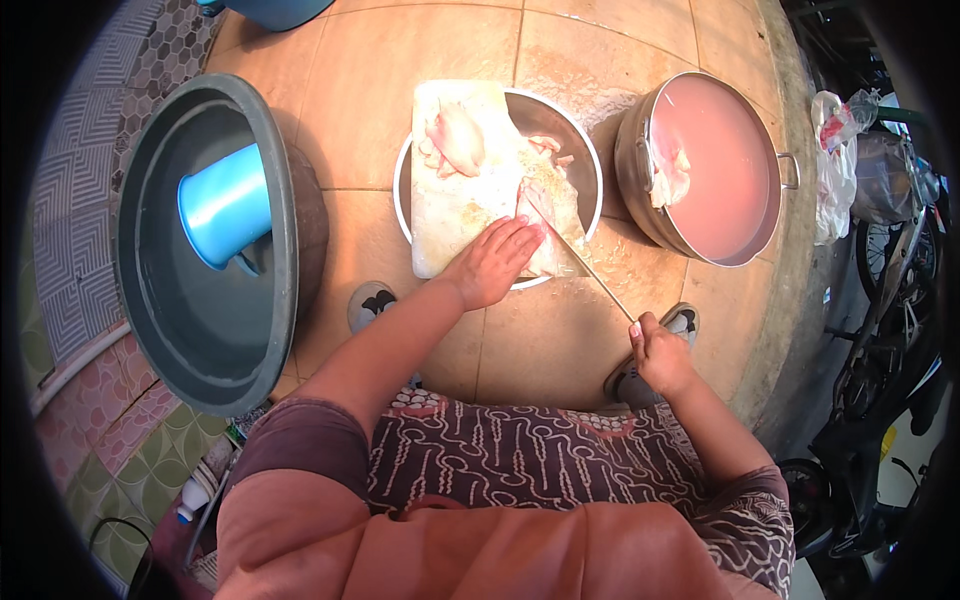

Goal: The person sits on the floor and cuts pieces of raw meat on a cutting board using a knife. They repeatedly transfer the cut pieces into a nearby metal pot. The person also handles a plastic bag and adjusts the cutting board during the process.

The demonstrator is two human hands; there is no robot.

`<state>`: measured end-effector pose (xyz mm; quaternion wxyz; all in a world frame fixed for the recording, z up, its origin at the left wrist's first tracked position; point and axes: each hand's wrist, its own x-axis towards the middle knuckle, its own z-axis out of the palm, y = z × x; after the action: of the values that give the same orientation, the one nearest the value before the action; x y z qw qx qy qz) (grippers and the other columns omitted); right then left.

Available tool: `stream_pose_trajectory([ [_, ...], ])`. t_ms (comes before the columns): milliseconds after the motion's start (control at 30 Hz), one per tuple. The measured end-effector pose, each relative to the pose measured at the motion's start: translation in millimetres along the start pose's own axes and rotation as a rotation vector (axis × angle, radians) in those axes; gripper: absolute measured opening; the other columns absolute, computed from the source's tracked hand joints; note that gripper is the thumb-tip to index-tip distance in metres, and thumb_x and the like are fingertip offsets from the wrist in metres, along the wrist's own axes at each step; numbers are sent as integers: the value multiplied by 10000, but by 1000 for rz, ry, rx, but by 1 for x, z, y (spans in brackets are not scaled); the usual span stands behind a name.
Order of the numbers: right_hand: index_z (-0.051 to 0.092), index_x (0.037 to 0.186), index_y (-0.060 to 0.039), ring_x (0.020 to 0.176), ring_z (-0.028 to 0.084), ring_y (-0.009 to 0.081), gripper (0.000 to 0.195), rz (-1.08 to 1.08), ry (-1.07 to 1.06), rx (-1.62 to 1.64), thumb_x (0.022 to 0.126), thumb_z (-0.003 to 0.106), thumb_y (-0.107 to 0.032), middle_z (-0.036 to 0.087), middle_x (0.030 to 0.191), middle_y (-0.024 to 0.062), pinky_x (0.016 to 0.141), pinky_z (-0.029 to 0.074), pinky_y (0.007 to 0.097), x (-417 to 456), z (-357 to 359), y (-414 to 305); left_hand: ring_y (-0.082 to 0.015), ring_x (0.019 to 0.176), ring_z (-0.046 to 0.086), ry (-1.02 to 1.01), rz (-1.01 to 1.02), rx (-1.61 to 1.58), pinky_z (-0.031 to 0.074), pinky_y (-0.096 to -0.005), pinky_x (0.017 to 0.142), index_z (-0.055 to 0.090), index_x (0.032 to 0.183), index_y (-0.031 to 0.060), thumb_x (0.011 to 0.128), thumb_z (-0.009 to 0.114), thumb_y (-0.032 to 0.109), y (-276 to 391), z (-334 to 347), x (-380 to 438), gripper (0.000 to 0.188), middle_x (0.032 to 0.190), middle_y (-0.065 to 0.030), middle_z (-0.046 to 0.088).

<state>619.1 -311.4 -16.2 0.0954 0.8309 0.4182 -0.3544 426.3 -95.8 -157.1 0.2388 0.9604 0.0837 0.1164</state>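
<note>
A pale cutting board [439, 225] lies across a metal basin [574, 135] on the tiled floor. My left hand [499, 255] rests flat, pressing on a piece of raw chicken [538, 199] near the board's right side. My right hand [660, 349] grips the handle end of a long knife [596, 277], whose blade reaches up-left to that piece, beside my left fingertips. A second piece of raw chicken [457, 139] lies at the board's upper left. Meat scraps [547, 142] show in the basin past the board's edge.
To the right stands a metal pot [637, 161] of pinkish water [716, 165] with meat [670, 176] at its side. A dark tub [281, 300] with a blue dipper [225, 206] is at left. Plastic bags [832, 172] and a motorcycle [862, 405] stand far right.
</note>
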Motion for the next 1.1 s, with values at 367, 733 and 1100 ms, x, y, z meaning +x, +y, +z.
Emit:
stream_pose_trajectory([
  [367, 477, 985, -45, 774, 622, 450, 306, -60, 15, 82, 992, 388, -337, 650, 829, 235, 706, 483, 517, 13, 5, -22, -259, 1149, 488, 95, 116, 41, 356, -440, 1058, 532, 1246, 43, 793, 527, 74, -4, 2, -7, 454, 1194, -105, 524],
  [733, 459, 987, -48, 804, 637, 423, 322, -78, 36, 59, 991, 362, -355, 655, 836, 225, 764, 479, 512, 68, 9, -77, -253, 1114, 505, 101, 105, 19, 363, -428, 1044, 540, 1239, 46, 790, 523, 79, -4, -2, -4, 450, 1193, -94, 536],
  [1100, 457, 992, -42, 758, 637, 424, 302, -31, -10, -51, 989, 386, -335, 653, 809, 224, 720, 498, 500, 9, 3, -15, -256, 1131, 486, 54, 49, 44, 358, -432, 1051, 553, 1222, 45, 794, 519, 66, -1, -1, -3, 430, 1209, -90, 523],
])
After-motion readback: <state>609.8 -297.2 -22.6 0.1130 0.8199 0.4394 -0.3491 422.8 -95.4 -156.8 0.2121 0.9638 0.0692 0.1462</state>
